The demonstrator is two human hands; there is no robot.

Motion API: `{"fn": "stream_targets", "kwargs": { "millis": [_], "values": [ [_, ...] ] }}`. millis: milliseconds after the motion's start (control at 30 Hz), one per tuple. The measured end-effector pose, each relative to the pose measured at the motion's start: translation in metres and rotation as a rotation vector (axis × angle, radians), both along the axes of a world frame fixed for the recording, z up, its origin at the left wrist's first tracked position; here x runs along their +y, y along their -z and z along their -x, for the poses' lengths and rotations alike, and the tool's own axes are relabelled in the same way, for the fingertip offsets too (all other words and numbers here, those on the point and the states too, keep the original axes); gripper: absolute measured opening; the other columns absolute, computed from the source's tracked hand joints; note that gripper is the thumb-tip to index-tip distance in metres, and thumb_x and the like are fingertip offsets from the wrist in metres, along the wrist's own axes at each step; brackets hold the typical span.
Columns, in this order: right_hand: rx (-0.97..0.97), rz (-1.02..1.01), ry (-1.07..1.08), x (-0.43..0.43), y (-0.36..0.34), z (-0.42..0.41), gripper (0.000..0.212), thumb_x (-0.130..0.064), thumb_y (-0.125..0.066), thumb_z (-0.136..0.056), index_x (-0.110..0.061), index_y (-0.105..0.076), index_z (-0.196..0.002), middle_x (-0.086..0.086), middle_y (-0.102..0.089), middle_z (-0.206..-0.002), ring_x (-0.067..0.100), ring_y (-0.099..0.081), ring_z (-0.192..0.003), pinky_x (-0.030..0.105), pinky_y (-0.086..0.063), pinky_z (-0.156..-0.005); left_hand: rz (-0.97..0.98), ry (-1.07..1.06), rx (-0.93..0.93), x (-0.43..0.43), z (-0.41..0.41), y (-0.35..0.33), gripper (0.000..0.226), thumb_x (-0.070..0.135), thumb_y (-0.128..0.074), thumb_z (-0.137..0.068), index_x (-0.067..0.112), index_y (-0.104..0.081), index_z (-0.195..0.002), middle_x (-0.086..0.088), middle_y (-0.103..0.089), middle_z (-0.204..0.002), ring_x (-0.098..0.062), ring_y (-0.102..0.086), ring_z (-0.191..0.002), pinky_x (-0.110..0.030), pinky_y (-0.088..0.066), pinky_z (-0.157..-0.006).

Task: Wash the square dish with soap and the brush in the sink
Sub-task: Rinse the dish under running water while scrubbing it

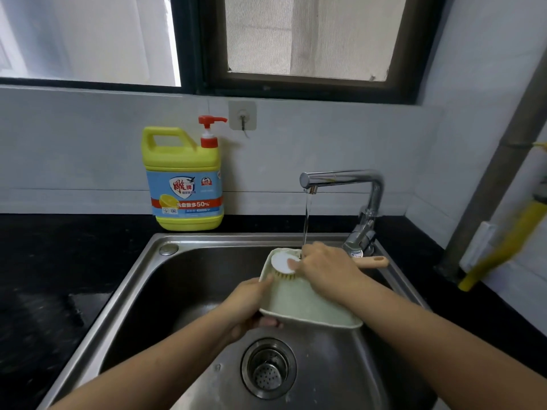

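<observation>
1. Dish (307, 303): held tilted over the sink (124, 291), above the drain (268, 368), with its far edge under the running water (306, 220).
2. Brush (281, 261): white round head, bristles down on the dish's far left corner; the tan handle points right, out from under my hand.
3. Left grip (248, 303): grasping the dish's left rim, thumb on top, fingers underneath.
4. Right grip (325, 267): clenched round the brush just behind its head.
5. Tap (340, 177): open; the stream lands at the far rim, just beside my right grip.
6. Soap bottle (183, 184): upright on the bench (44, 276) behind the sink, well apart from the dish.
7. Step in hand, as I judge it: scrubbing. Best done with firm overlapping strokes from the corners inward, the tilt held steady so suds drain, and the left grip braced against the brush's push.
</observation>
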State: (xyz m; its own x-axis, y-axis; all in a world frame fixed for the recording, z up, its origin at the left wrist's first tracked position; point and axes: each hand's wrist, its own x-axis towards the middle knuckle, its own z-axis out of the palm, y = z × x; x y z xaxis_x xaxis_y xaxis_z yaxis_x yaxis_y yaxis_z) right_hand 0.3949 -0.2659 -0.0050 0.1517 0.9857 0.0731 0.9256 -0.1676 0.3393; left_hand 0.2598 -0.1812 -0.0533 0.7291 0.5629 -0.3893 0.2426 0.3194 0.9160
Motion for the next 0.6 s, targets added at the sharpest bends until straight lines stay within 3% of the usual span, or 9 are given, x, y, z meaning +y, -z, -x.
{"fn": "stream_targets", "kwargs": {
  "millis": [33,100,167,267,300,400,600],
  "values": [
    [0.000,-0.012,0.014,0.001,0.003,-0.004,0.035,-0.018,-0.039,-0.099,-0.021,-0.043,-0.134,0.010,-0.049,-0.112,0.028,-0.046,-0.104,0.036,-0.035,-0.065,-0.007,0.002,0.020,0.000,0.000,-0.001,0.018,0.013,-0.045,-0.097,0.005,-0.057,-0.108,-0.016,-0.065,-0.076,-0.023,-0.060,-0.046,-0.020,-0.046,-0.034],
    [-0.010,-0.034,0.018,0.000,0.008,-0.010,0.040,-0.015,-0.039,-0.098,-0.023,-0.038,-0.137,0.009,-0.048,-0.117,0.027,-0.044,-0.105,0.035,-0.034,-0.067,-0.040,-0.011,0.065,0.004,0.001,-0.002,0.027,-0.006,-0.041,-0.088,0.004,-0.054,-0.110,-0.020,-0.063,-0.080,-0.026,-0.059,-0.046,-0.020,-0.045,-0.033],
    [-0.028,-0.064,-0.004,-0.003,0.013,-0.014,0.040,-0.014,-0.043,-0.096,-0.023,-0.041,-0.135,0.008,-0.050,-0.114,0.027,-0.046,-0.101,0.035,-0.034,-0.065,-0.077,-0.032,0.078,0.008,0.001,-0.001,0.035,-0.011,-0.039,-0.084,0.003,-0.053,-0.113,-0.022,-0.060,-0.084,-0.028,-0.059,-0.047,-0.020,-0.044,-0.033],
    [-0.072,-0.125,-0.008,-0.007,0.015,-0.014,0.040,-0.015,-0.074,-0.074,-0.022,-0.064,-0.112,0.007,-0.059,-0.085,0.025,-0.055,-0.075,0.031,-0.031,-0.051,-0.137,-0.067,0.078,0.013,0.005,0.000,0.038,-0.012,-0.040,-0.083,0.005,-0.053,-0.115,-0.019,-0.060,-0.086,-0.030,-0.059,-0.052,-0.022,-0.044,-0.036],
    [-0.058,-0.133,0.024,-0.009,0.016,-0.014,0.037,-0.016,-0.074,-0.074,-0.021,-0.066,-0.110,0.007,-0.060,-0.085,0.025,-0.056,-0.075,0.031,-0.033,-0.051,-0.156,-0.082,0.070,0.014,0.006,0.000,0.038,-0.012,-0.040,-0.083,0.005,-0.053,-0.115,-0.019,-0.060,-0.087,-0.030,-0.059,-0.054,-0.022,-0.044,-0.036],
    [0.018,-0.124,0.175,-0.019,0.027,-0.017,0.035,-0.016,-0.044,-0.095,-0.018,-0.048,-0.129,0.008,-0.053,-0.110,0.027,-0.049,-0.102,0.034,-0.039,-0.069,-0.234,-0.122,0.036,0.018,0.009,-0.001,0.040,-0.012,-0.037,-0.083,0.009,-0.054,-0.112,-0.015,-0.061,-0.085,-0.029,-0.060,-0.055,-0.024,-0.047,-0.039],
    [0.171,-0.078,0.115,-0.035,0.029,-0.006,0.041,-0.021,-0.041,-0.098,-0.033,-0.039,-0.137,0.005,-0.048,-0.110,0.024,-0.044,-0.105,0.031,-0.032,-0.069,-0.458,-0.146,-0.013,0.020,0.013,-0.004,0.048,-0.007,-0.035,-0.083,0.025,-0.053,-0.113,-0.005,-0.062,-0.093,-0.028,-0.065,-0.072,-0.036,-0.055,-0.052]
  ]
}}
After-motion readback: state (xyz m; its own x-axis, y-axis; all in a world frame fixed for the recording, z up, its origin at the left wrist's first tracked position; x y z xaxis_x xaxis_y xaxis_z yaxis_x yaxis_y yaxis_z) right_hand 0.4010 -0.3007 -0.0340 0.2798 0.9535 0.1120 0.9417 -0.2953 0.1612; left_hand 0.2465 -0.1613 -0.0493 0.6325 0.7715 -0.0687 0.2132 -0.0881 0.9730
